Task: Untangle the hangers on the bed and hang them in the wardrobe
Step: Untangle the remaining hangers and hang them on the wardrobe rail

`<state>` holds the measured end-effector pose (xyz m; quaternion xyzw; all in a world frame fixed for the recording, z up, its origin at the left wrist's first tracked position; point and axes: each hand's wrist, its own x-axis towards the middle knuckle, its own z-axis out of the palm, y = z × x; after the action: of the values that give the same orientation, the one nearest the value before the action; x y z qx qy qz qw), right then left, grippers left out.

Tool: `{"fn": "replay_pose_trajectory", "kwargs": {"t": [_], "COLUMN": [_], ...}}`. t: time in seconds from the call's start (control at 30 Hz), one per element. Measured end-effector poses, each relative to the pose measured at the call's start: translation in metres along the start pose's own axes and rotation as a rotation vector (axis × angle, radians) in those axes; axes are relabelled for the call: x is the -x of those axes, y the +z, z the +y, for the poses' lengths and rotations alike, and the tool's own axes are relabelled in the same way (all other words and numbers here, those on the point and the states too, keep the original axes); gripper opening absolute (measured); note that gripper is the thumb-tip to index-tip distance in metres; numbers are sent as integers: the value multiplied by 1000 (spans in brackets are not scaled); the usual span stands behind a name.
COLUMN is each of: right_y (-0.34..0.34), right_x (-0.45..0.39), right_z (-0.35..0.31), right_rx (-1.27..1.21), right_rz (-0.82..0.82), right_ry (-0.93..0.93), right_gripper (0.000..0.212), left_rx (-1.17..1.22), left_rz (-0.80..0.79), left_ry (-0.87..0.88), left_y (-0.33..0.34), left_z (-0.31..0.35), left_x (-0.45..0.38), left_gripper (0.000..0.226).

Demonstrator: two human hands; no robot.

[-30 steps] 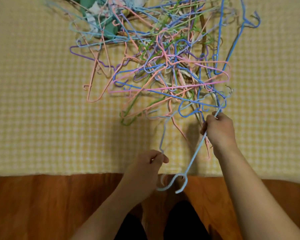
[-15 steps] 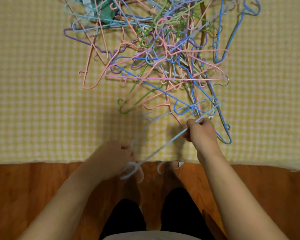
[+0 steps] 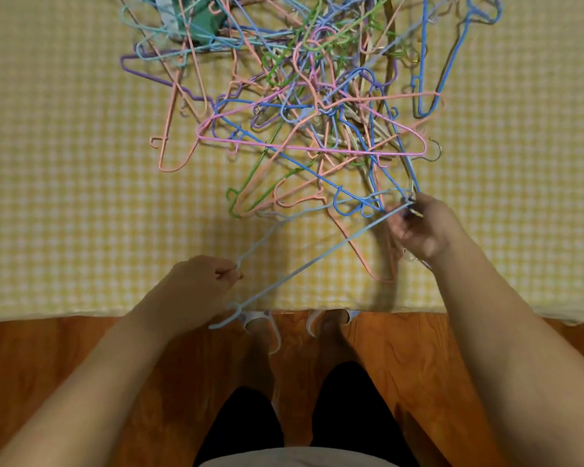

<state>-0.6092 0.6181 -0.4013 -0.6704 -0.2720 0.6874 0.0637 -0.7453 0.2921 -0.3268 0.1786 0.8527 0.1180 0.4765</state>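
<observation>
A tangled heap of thin wire hangers (image 3: 317, 106) in pink, blue, green, purple and peach lies on the bed's yellow checked cover (image 3: 64, 197). A pale blue hanger (image 3: 317, 257) stretches from the heap's near edge toward me. My left hand (image 3: 196, 291) pinches its near corner just above the bed's edge. My right hand (image 3: 422, 227) grips its far end at the heap's lower right, along with other wires there. A peach hanger (image 3: 361, 254) lies under the pale blue one.
Wooden floor (image 3: 64, 365) runs below the bed's near edge. My feet in white slippers (image 3: 267, 328) and dark trousers (image 3: 246, 423) stand against that edge. A green cloth (image 3: 203, 18) lies among the hangers at the top left.
The pale blue hanger has swung leftward out of the heap. My left hand moved left and up onto the cover, my right hand shifted slightly, and the view tilted so the heap sits higher.
</observation>
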Motion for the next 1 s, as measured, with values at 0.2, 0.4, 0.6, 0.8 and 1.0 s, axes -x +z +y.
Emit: {"fn": "replay_pose_trajectory", "kwargs": {"t": [0.2, 0.4, 0.6, 0.8, 1.0], "right_y": [-9, -8, -8, -53, -60], "right_x": [8, 7, 15, 18, 45], "right_z": [-28, -1, 21, 12, 9], "right_rx": [28, 89, -392, -580, 194], "right_rz": [-58, -99, -109, -306, 14], "right_ry": [-149, -131, 66, 109, 170], "right_gripper": [27, 23, 23, 58, 13], "left_rx": [202, 252, 161, 133, 25], "left_rz": [-43, -46, -9, -150, -337], "left_ry": [31, 67, 108, 104, 102], "left_y": [2, 17, 43, 28, -13], "left_z": [-13, -26, -40, -55, -53], "left_x": [2, -8, -18, -3, 16], "left_gripper": [23, 21, 16, 20, 21]}}
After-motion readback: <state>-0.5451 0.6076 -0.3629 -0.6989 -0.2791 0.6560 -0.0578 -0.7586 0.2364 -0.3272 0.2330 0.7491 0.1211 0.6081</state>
